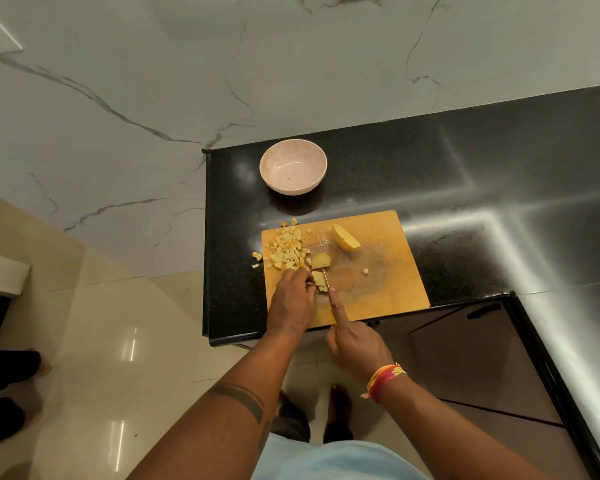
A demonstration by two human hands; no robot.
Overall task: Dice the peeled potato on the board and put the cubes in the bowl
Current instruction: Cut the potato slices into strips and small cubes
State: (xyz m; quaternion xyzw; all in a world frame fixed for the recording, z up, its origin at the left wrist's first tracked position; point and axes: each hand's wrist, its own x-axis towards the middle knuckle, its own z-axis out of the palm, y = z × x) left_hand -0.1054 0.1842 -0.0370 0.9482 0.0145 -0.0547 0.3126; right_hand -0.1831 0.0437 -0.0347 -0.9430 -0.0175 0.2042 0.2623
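Observation:
A wooden cutting board (388, 282) lies on the black counter. A pile of potato cubes (286, 251) covers its far left corner, a few spilled onto the counter. A large potato wedge (345, 237) lies at the far middle, a smaller chunk (321, 260) nearer. My left hand (293, 299) holds down a potato piece (318, 278) with curled fingers. My right hand (355, 341) grips a knife (325, 277), index finger stretched along the blade's back, the blade in that piece. The pale pink bowl (293, 148) stands beyond the board, almost empty.
The counter (465, 174) ends just left of the board and bowl, above a tiled floor. One stray cube (365, 270) lies mid-board. Dark cabinet doors (465, 358) sit below the counter on the right. Another person's feet (11, 372) are at the far left.

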